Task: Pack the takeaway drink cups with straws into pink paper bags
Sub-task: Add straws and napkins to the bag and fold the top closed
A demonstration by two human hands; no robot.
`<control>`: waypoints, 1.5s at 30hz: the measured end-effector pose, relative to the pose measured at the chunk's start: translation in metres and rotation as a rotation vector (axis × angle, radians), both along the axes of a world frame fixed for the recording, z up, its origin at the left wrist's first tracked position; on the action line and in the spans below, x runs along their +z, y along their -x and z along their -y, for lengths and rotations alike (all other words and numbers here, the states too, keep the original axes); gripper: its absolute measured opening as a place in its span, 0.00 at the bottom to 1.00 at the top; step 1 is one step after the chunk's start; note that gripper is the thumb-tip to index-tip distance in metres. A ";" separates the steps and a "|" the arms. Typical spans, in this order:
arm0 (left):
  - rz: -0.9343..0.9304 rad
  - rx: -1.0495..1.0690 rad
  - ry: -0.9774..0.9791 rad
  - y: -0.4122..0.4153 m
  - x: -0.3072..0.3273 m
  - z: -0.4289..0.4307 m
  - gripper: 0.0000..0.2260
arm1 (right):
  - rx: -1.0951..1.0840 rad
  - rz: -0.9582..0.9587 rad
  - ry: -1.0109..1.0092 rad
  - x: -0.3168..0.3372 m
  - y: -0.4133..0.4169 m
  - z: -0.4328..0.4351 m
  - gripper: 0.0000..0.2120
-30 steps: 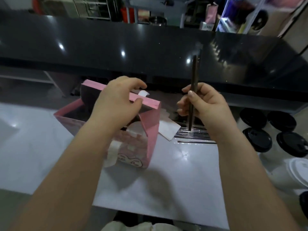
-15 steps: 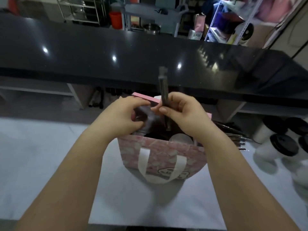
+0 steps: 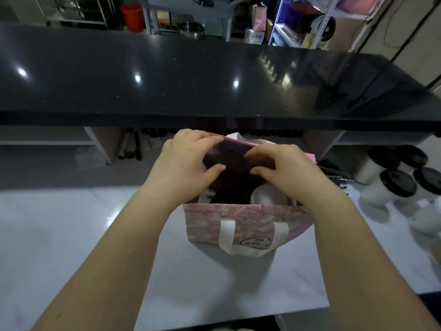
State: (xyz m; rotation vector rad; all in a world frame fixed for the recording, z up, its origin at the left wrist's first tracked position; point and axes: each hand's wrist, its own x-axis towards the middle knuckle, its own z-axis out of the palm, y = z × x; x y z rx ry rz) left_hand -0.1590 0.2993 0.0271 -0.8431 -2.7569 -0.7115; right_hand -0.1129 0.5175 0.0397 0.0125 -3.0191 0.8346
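One pink paper bag (image 3: 248, 223) stands upright on the white tabletop (image 3: 71, 235), with four black-lidded cups (image 3: 391, 187) grouped well off to my right. The bag is pale pink with a blotchy white print, a white ribbon handle (image 3: 226, 232) and a small cartoon face on the near side. Inside it I see one white cup lid (image 3: 267, 197). My left hand (image 3: 188, 168) and right hand (image 3: 286, 170) curl their fingers over the bag's far rim, pinching it.
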 end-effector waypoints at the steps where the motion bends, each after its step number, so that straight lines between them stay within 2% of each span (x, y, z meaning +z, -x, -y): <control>1: -0.041 0.014 0.024 -0.001 0.002 -0.004 0.24 | -0.007 -0.013 0.039 0.004 -0.004 -0.002 0.15; 5: -0.127 -0.005 0.086 -0.010 0.013 -0.025 0.18 | -0.045 -0.073 0.073 0.018 -0.016 -0.015 0.14; 10: -0.108 -0.097 0.126 -0.025 0.021 -0.071 0.19 | -0.136 -0.133 -0.028 0.025 -0.028 -0.041 0.14; 15: -0.106 -0.140 0.120 -0.044 0.016 -0.128 0.16 | -0.210 -0.138 -0.028 0.019 -0.045 -0.085 0.15; 22: -0.125 -0.094 0.234 -0.058 0.004 -0.212 0.14 | -0.205 -0.116 -0.044 0.004 -0.057 -0.161 0.14; 28: -0.098 0.021 0.321 -0.067 -0.006 -0.280 0.15 | -0.079 -0.107 -0.078 -0.016 -0.052 -0.222 0.14; 34: 0.093 0.167 0.398 -0.083 -0.047 -0.335 0.15 | 0.007 -0.030 -0.063 -0.062 -0.033 -0.272 0.17; 40: 0.356 0.324 0.466 -0.062 -0.113 -0.331 0.18 | 0.173 0.107 -0.015 -0.117 -0.003 -0.273 0.14; 45: 0.344 0.456 0.462 -0.050 -0.143 -0.316 0.19 | 0.254 0.160 0.029 -0.153 0.027 -0.254 0.17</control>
